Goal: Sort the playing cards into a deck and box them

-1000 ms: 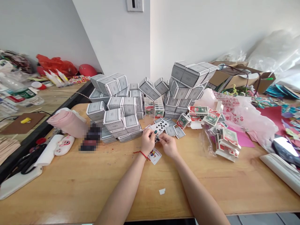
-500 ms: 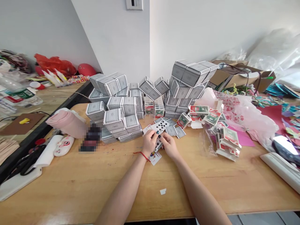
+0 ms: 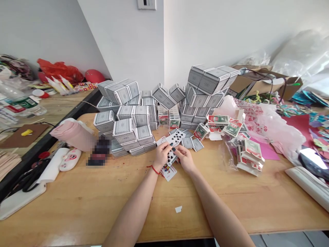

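My left hand (image 3: 161,155) and my right hand (image 3: 184,158) meet over the wooden table (image 3: 102,202), both pinching a small fan of playing cards (image 3: 174,140) whose top card shows black spades. A joker-like card (image 3: 169,171) lies flat on the table just below my hands. A red string sits on my left wrist. Behind my hands rises a heap of grey patterned card blocks (image 3: 133,120), with more stacked at the back right (image 3: 208,85). Loose grey-backed cards (image 3: 191,143) lie just beyond my right hand.
Red-and-green card boxes (image 3: 232,128) spill from a pink plastic bag (image 3: 267,127) at right. A pink roll (image 3: 74,133) and white cases lie at left, a white scrap (image 3: 178,209) near the front edge, a cardboard box (image 3: 264,84) at back right.
My hands have closed together on the cards and shifted slightly; another spade card now shows between them. The rest of the table is unchanged.
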`<action>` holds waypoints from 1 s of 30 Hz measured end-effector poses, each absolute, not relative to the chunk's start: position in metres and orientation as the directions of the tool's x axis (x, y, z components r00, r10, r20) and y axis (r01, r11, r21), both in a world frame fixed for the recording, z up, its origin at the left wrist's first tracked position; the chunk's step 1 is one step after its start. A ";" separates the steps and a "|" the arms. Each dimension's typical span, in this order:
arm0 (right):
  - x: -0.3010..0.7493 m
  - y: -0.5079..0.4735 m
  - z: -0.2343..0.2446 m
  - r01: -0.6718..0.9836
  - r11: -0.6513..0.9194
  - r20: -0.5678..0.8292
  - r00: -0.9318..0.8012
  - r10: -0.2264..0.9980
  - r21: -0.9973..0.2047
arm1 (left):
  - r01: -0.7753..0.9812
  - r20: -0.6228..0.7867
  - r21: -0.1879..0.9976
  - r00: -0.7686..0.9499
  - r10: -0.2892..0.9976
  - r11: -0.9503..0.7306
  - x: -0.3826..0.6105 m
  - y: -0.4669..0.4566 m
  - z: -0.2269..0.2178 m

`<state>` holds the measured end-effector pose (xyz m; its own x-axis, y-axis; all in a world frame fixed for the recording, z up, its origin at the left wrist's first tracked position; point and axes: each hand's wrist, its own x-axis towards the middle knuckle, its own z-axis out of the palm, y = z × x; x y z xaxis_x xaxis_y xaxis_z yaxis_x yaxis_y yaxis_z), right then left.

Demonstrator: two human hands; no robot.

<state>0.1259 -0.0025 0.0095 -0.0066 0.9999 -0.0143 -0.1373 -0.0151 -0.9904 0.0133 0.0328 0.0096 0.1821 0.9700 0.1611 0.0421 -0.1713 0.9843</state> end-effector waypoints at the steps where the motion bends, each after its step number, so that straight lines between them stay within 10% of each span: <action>1: 0.125 -0.002 0.009 -0.144 -0.010 -0.012 0.009 1.000 -0.990 | 0.051 0.164 0.983 0.175 0.971 -0.175 0.014 0.033 0.010; 14: 0.123 0.006 -0.002 -0.242 0.032 -0.031 0.253 0.967 -0.970 | -0.053 0.149 0.988 0.044 0.988 -0.147 0.017 0.035 0.000; 30: 0.133 0.006 -0.003 0.036 0.107 0.113 0.296 0.948 -0.994 | 0.314 0.365 0.877 0.060 0.929 -0.364 0.015 0.035 -0.008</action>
<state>0.1334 0.0064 -0.0027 0.2965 0.9483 0.1129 0.0360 0.1070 -0.9936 0.0148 0.0346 -0.0079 0.0599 0.9292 0.3647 0.3140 -0.3643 0.8767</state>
